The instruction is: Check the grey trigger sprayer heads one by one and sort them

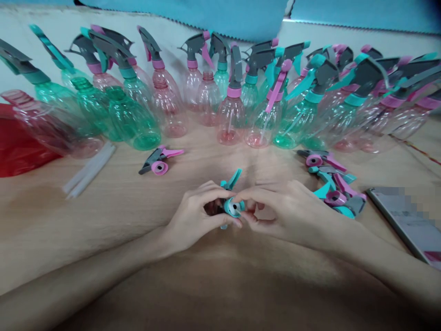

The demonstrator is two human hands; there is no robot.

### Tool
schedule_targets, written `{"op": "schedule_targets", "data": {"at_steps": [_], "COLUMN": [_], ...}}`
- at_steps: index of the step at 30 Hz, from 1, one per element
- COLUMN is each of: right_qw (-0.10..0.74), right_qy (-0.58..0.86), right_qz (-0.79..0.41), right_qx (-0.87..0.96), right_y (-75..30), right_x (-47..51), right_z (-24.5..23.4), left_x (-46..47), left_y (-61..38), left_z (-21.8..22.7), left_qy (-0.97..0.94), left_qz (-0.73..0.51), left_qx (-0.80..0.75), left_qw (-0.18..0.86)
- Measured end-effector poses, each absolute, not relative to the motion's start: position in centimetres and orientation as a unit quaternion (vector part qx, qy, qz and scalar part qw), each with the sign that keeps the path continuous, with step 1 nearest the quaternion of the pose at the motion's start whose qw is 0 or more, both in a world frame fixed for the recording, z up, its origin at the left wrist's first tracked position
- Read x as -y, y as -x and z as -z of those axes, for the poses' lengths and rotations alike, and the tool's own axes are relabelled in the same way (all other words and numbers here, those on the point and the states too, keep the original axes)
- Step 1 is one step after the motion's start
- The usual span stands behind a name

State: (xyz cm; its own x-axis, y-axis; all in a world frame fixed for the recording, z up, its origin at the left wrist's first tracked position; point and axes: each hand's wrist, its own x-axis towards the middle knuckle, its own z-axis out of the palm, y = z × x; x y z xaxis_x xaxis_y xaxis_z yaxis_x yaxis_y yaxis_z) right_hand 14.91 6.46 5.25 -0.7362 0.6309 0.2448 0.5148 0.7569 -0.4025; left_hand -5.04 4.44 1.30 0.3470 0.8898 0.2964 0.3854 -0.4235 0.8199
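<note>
Between my two hands is a spray trigger head [233, 208] with a teal collar and a teal lever, its underside opening turned toward me. My left hand [198, 214] grips its body from the left, fingers wrapped behind it. The thumb and index finger of my right hand [275, 209] close on the teal collar from the right. A loose grey and pink trigger head [159, 166] lies beyond my left hand. Past my right hand sits a pile of loose trigger heads [339, 197] in grey, pink and teal.
Clear pink and green bottles stand along the back, many with spray heads [235, 112], several open-necked [132, 117]. White tubes [90, 170] and a red bag [20, 142] lie at left. A phone [403, 220] rests at right. A pale wall [172, 25] rises behind.
</note>
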Motion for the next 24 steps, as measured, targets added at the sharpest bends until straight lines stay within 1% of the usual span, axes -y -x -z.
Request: {"op": "schedule_targets", "data": {"at_steps": [6, 9, 13, 20, 24], "right_qw": [0.207, 0.214, 0.196, 0.134, 0.137], "right_qy": [0.306, 0.325, 0.348, 0.381, 0.381], "right_qz": [-0.114, -0.124, -0.142, -0.104, -0.092], "right_qx": [0.922, 0.913, 0.906, 0.909, 0.910], "right_y": [-14.6, -14.5, -14.4, -14.9, -14.9], "right_x": [-6.2, -6.0, -5.7, -5.3, -5.1], "right_z": [-4.6, -4.4, -4.4, -5.4, -5.4], "left_x": [-4.4, -4.4, -4.4, -4.3, -4.2], "left_y": [5.0, 5.1, 5.0, 4.9, 4.9], "left_z": [-1.3, -1.2, -1.2, -1.3, -1.3], "left_qy": [-0.762, -0.772, -0.775, -0.780, -0.781], "left_qz": [-0.381, -0.379, -0.384, -0.382, -0.389], "left_qx": [-0.423, -0.418, -0.418, -0.413, -0.414], "left_qw": [0.307, 0.293, 0.280, 0.274, 0.259]}}
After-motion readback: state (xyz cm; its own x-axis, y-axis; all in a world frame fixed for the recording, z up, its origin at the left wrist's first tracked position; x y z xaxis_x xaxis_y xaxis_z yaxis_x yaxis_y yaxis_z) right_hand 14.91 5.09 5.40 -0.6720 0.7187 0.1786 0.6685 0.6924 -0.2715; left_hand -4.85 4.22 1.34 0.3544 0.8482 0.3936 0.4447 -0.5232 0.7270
